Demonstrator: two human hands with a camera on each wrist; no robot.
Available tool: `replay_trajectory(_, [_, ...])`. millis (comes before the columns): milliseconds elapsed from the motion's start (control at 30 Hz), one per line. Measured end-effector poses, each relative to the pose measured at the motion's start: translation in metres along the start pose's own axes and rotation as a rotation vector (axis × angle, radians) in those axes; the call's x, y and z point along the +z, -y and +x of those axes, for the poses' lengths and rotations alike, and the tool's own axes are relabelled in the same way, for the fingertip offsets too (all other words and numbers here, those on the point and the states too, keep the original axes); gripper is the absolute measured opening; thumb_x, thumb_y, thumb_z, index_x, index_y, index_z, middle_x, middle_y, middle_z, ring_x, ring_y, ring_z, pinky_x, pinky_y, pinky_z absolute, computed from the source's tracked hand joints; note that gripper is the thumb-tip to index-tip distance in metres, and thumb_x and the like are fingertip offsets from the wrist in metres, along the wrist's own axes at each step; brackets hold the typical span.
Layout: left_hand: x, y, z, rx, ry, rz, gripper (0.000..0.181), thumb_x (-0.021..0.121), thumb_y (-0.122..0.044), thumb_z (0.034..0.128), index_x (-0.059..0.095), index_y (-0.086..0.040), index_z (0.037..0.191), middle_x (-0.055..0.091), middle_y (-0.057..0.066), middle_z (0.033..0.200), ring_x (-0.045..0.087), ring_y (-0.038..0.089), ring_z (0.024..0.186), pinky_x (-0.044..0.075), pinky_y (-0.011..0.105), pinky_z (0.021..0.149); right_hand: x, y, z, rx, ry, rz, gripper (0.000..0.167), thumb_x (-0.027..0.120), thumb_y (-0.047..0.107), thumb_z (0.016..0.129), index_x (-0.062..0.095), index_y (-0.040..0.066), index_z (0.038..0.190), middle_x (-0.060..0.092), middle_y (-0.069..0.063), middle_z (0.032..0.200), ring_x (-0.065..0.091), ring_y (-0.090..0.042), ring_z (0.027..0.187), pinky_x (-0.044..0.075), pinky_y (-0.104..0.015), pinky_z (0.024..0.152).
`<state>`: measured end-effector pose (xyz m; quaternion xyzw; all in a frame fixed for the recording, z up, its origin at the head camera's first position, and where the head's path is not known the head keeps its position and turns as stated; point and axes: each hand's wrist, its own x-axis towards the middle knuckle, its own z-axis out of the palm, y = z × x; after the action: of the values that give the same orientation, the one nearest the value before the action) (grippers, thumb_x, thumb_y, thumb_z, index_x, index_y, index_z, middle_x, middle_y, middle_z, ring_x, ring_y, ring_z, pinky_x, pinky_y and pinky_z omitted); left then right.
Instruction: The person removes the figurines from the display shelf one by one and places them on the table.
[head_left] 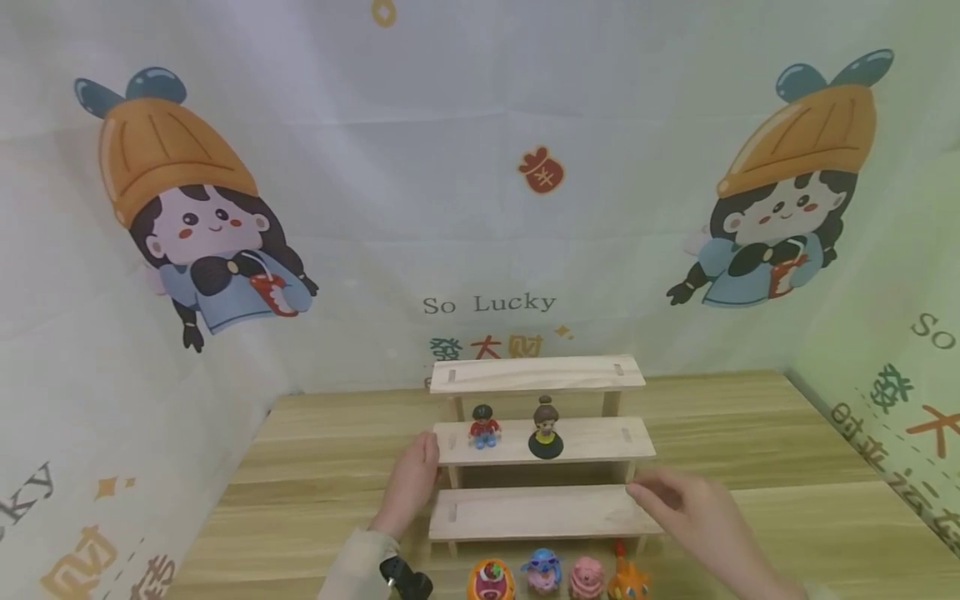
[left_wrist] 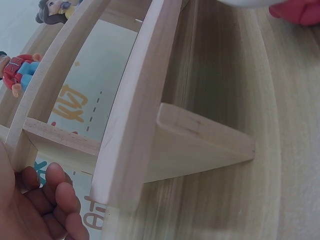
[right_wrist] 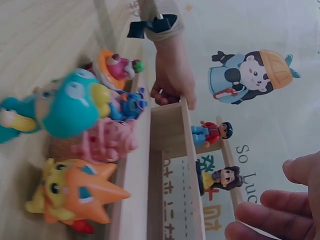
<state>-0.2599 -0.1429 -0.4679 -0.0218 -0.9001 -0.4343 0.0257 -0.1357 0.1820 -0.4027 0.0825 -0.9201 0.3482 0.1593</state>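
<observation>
A three-tier wooden display stand stands on the table. My left hand grips the left end of its middle tier; in the left wrist view its fingers curl beneath the board. My right hand is by the right end of the lowest tier, and in the right wrist view its fingers are spread with nothing in them. On the middle tier sit a boy figurine in red and blue and a figurine with a hair bun and dark skirt.
Before the stand are an orange-rimmed toy, a blue figurine with sunglasses, a pink figurine and an orange spiky figurine. A teal-headed figurine appears in the right wrist view. Printed cloth hangs behind the wooden table.
</observation>
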Motion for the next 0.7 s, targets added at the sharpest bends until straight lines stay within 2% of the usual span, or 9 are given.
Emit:
replay_trajectory(133, [0.002, -0.001, -0.001, 0.003, 0.004, -0.004, 0.038, 0.023, -0.031, 0.1051, 0.050, -0.006, 0.092, 0.048, 0.003, 0.066, 0.044, 0.015, 0.059, 0.036, 0.029, 0.054, 0.000, 0.004, 0.018, -0.064, -0.022, 0.002, 0.005, 0.069, 0.025, 0.088, 0.071, 0.021, 0.089, 0.071, 0.011, 0.083, 0.065, -0.004, 0.074, 0.051, -0.024, 0.068])
replay_trajectory(367, [0.002, 0.001, -0.001, -0.002, -0.002, 0.002, 0.038, 0.023, -0.030, 0.1049, 0.049, -0.006, 0.092, 0.047, 0.003, 0.065, 0.044, 0.015, 0.058, 0.036, 0.029, 0.053, 0.005, 0.012, 0.050, -0.002, 0.055, 0.007, 0.014, 0.066, 0.031, 0.090, 0.070, 0.018, 0.094, 0.072, 0.004, 0.089, 0.065, -0.012, 0.080, 0.052, -0.034, 0.072])
replay_trajectory(500, [0.002, 0.000, -0.001, -0.023, 0.004, -0.013, 0.038, 0.024, -0.031, 0.1050, 0.050, -0.006, 0.093, 0.047, 0.003, 0.066, 0.043, 0.016, 0.058, 0.036, 0.029, 0.053, 0.010, 0.016, 0.064, 0.001, 0.077, 0.001, 0.024, 0.065, 0.036, 0.090, 0.070, 0.014, 0.098, 0.072, -0.001, 0.094, 0.064, -0.014, 0.079, 0.051, -0.033, 0.068])
replay_trajectory(700, [0.000, 0.001, -0.001, -0.029, 0.002, -0.010, 0.037, 0.024, -0.031, 0.1051, 0.049, -0.007, 0.093, 0.047, 0.003, 0.066, 0.044, 0.016, 0.058, 0.036, 0.028, 0.053, 0.020, 0.017, 0.079, 0.010, 0.088, 0.006, 0.029, 0.067, 0.036, 0.089, 0.068, 0.011, 0.103, 0.071, -0.003, 0.098, 0.064, -0.018, 0.087, 0.051, -0.033, 0.067])
